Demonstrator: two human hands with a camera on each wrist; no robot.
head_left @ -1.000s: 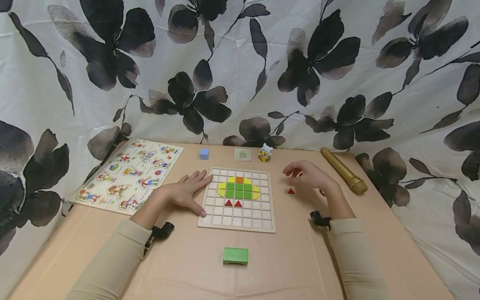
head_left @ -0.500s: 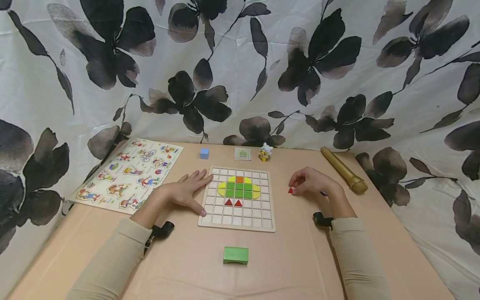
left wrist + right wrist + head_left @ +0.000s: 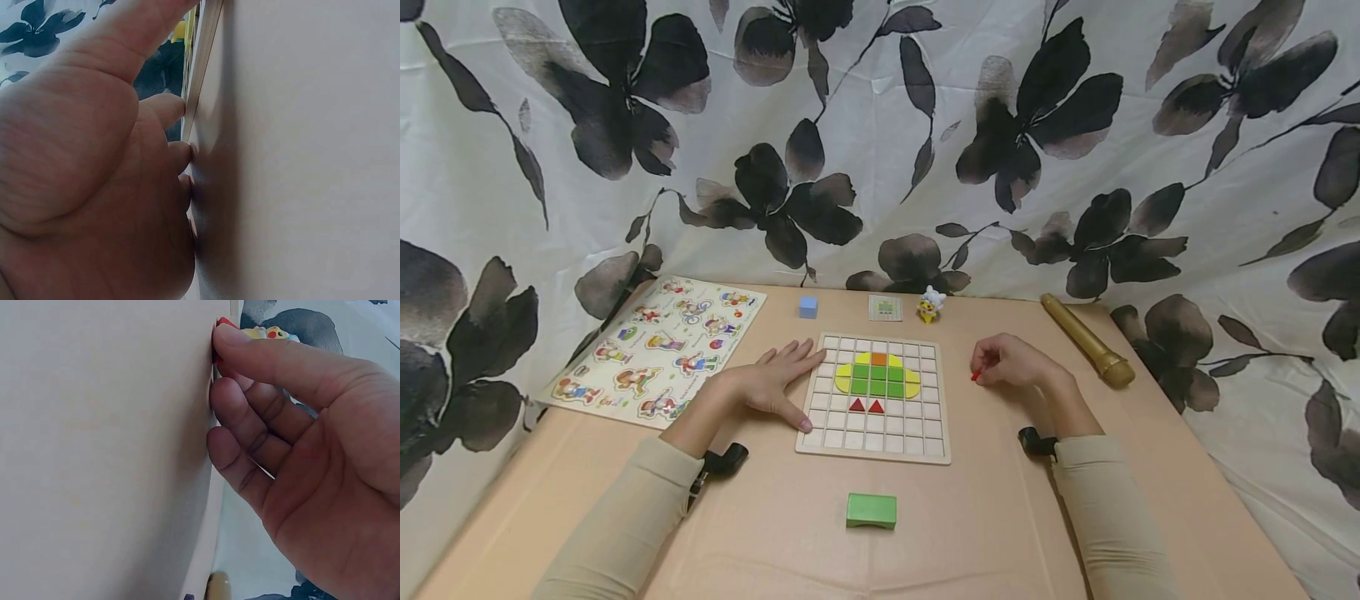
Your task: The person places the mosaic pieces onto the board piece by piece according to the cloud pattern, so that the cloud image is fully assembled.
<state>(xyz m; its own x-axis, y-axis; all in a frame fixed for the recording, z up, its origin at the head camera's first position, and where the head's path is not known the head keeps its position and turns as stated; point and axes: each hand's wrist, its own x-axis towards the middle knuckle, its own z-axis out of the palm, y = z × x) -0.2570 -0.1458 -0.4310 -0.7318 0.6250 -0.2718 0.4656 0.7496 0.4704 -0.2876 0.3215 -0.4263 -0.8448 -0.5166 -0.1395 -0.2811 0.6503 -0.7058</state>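
A white grid board (image 3: 835,442) lies mid-table with green square tiles (image 3: 877,381), yellow rounded pieces (image 3: 844,381), an orange tile (image 3: 878,359) and two red triangles (image 3: 876,407) on it. My left hand (image 3: 771,387) rests spread at the board's left side, thumb and forefinger touching its edge; the left wrist view shows the fingertips against that edge. Right of the board, my right hand (image 3: 1017,364) pinches a small red triangle tile (image 3: 226,323) between thumb and forefinger, low over the table. Most of that tile is hidden by the fingers.
A picture sheet (image 3: 655,350) lies at the left. Along the back stand a blue cube (image 3: 808,308), a small patterned card (image 3: 885,309) and a yellow-and-white figurine (image 3: 929,306). A gold microphone-like stick (image 3: 1087,342) lies far right, a green block (image 3: 871,511) in front.
My right hand has come down on the red triangle lying right of the board, taken it between thumb and forefinger, and shifted it slightly left. My left hand has stayed put.
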